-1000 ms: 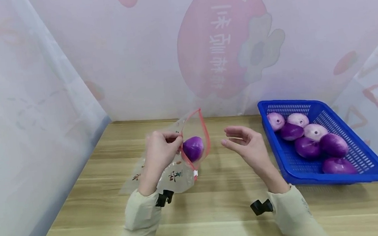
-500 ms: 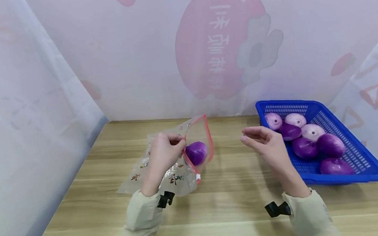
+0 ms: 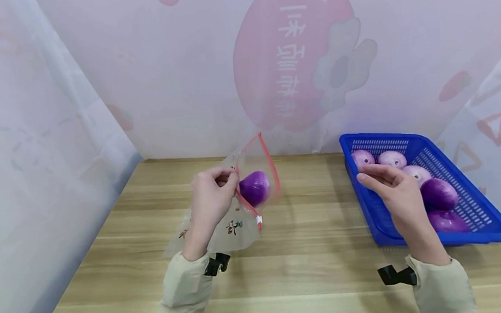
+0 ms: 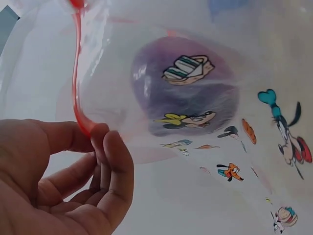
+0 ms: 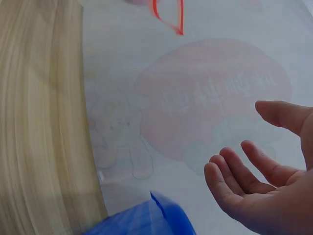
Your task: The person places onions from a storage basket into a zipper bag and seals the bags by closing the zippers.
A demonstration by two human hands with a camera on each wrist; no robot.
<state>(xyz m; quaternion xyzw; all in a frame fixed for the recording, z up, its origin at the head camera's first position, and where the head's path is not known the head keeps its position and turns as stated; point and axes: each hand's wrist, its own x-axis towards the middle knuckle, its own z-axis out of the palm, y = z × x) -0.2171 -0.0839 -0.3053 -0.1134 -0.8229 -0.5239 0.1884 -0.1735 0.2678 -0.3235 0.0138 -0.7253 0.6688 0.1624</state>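
My left hand [image 3: 213, 197] pinches the red-edged rim of a clear zip bag [image 3: 235, 232] between thumb and fingers. Cartoon figures are printed on the bag, and a white slider [image 3: 259, 219] sits at the lower end of its gaping mouth. Inside lies one purple onion [image 3: 255, 188]; the left wrist view shows the onion [image 4: 186, 93] through the film. My right hand [image 3: 396, 191] hovers over the left side of a blue basket [image 3: 384, 232], fingers loosely bent and holding nothing. Several onions [image 3: 439, 193] lie in that basket, some partly hidden behind the hand.
A wooden table [image 3: 315, 280] carries the bag on the left and the basket on the right. Behind it hangs a pale printed curtain [image 3: 181, 83], with further sheets at both sides.
My right hand has moved right, from beside the bag to over the basket. The left hand keeps its pinch on the bag, which dipped slightly and rose again with the onion inside.
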